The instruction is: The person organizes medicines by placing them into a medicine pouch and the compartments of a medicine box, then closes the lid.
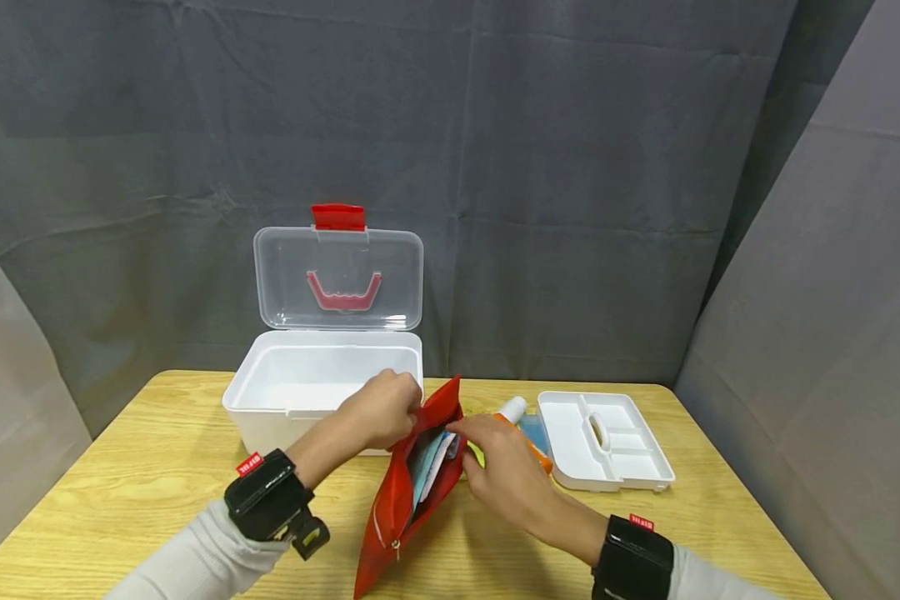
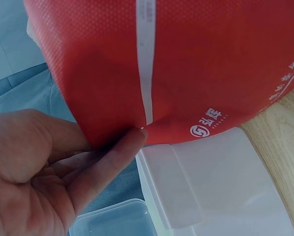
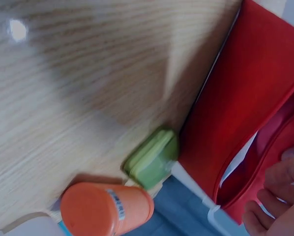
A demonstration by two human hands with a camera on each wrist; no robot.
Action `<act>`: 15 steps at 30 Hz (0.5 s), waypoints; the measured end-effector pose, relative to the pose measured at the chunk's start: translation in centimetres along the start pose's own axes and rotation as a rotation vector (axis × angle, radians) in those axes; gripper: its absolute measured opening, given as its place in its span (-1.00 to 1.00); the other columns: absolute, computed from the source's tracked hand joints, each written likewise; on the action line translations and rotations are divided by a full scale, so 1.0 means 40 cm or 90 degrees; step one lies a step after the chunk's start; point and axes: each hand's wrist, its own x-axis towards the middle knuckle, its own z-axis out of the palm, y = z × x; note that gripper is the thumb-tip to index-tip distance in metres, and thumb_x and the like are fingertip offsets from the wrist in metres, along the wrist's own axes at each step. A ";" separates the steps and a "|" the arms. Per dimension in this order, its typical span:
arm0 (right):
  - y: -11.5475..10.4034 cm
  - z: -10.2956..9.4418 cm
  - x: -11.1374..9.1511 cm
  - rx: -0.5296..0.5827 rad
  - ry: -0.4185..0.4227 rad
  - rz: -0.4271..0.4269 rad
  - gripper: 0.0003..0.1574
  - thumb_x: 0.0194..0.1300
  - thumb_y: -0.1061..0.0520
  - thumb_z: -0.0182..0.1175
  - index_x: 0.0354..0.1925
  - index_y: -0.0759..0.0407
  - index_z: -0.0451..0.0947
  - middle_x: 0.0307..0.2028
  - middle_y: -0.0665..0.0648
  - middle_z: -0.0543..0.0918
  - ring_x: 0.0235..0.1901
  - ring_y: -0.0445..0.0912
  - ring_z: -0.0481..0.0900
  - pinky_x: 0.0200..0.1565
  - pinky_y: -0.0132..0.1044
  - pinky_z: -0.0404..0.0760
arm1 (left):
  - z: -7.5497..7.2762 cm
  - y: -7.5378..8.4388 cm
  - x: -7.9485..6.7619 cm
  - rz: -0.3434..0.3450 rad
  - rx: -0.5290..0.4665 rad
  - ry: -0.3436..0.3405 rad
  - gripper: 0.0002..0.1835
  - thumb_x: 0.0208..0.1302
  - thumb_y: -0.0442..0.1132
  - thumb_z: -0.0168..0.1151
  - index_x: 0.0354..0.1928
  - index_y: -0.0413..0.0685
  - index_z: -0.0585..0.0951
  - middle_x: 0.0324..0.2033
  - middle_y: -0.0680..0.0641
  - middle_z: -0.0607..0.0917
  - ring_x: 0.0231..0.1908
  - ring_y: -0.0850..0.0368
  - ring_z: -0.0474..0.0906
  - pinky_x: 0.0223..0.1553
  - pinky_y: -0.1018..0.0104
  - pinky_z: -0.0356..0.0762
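1. The pouch (image 1: 399, 493) is between my two hands, tilted in front of the box (image 1: 266, 429), its mouth unzipped. I cannot tell whether its base touches the table (image 1: 157, 475).
2. My left hand (image 1: 381, 410) is clamped on the pouch, thumb and fingers pinching its far top corner beside the zip's end.
3. My right hand (image 1: 508, 468) is at the mouth, fingertips over the rim. I cannot tell whether they have closed on the rim, on something inside, or on nothing.
4. Pale blue and white packets (image 1: 429, 468) show inside the pouch.
5. The box's clear lid (image 1: 285, 279) is up; the tray (image 1: 633, 421) sits apart to the right. The orange bottle (image 3: 107, 209) and a green item (image 3: 152, 157) lie beyond my right hand.
6. I judge the step in hand to be working at the open mouth.
7. The next move, as I read it, calls for a steady left pinch, the mouth spread, and right fingertips feeling for one packet's edge without snagging the zip.
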 end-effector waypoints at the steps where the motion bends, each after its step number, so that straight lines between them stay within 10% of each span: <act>1: 0.007 -0.001 0.004 -0.002 0.012 0.005 -0.60 0.10 0.44 0.31 -0.08 0.20 0.72 -0.15 0.07 0.77 -0.07 -0.02 0.71 0.00 -0.08 0.68 | -0.001 0.000 0.000 -0.004 -0.002 -0.003 -0.68 0.07 -0.54 0.20 -0.74 -0.06 0.57 -0.83 0.11 0.44 -0.70 0.16 0.37 -0.69 0.42 0.28; 8: 0.051 0.004 0.016 -0.028 0.048 0.050 -0.63 0.08 0.47 0.19 -0.10 0.34 0.67 -0.13 0.24 0.75 -0.05 0.14 0.69 0.01 0.02 0.66 | -0.003 -0.002 0.001 -0.010 -0.006 -0.006 -0.66 0.09 -0.54 0.19 -0.76 -0.06 0.54 -0.83 0.13 0.40 -0.70 0.16 0.34 -0.68 0.41 0.25; 15: 0.074 0.047 -0.007 -0.061 -0.045 0.129 -0.64 0.09 0.42 0.22 -0.07 0.41 0.64 -0.11 0.30 0.72 -0.03 0.18 0.67 0.03 0.05 0.65 | -0.003 -0.003 0.000 -0.005 -0.008 -0.008 -0.65 0.10 -0.54 0.19 -0.76 -0.07 0.54 -0.84 0.13 0.40 -0.71 0.17 0.34 -0.69 0.42 0.25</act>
